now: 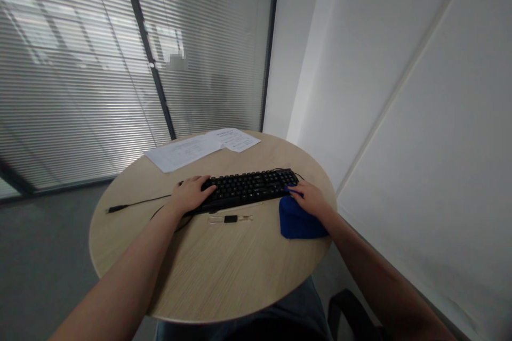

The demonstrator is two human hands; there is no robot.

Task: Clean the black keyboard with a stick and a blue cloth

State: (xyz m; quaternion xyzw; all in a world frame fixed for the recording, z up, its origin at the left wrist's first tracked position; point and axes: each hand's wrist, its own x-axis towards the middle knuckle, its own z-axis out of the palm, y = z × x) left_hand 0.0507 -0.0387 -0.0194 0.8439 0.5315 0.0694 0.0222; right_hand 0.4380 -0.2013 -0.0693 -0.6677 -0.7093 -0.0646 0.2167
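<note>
A black keyboard (246, 186) lies slightly askew across the round wooden table. Over its left end is my left hand (191, 193), gripping it with the fingers toward the far edge and the thumb on the keys. My right hand (307, 197) pinches part of a blue cloth (300, 221) against the keyboard's right end; the rest of the cloth spreads on the tabletop below. In front of the keyboard lies a slim clear tool with a black middle (231, 219), its kind unclear. A thin pale stick (240, 206) rests between that and the keyboard.
Printed sheets of paper (188, 152) lie at the table's far edge. A black cable with a plug (118, 208) stretches to the left. Beyond the table (216, 277) are a glass partition with blinds (216, 64) and a white wall (432, 117). A black chair armrest (348, 309) is at lower right.
</note>
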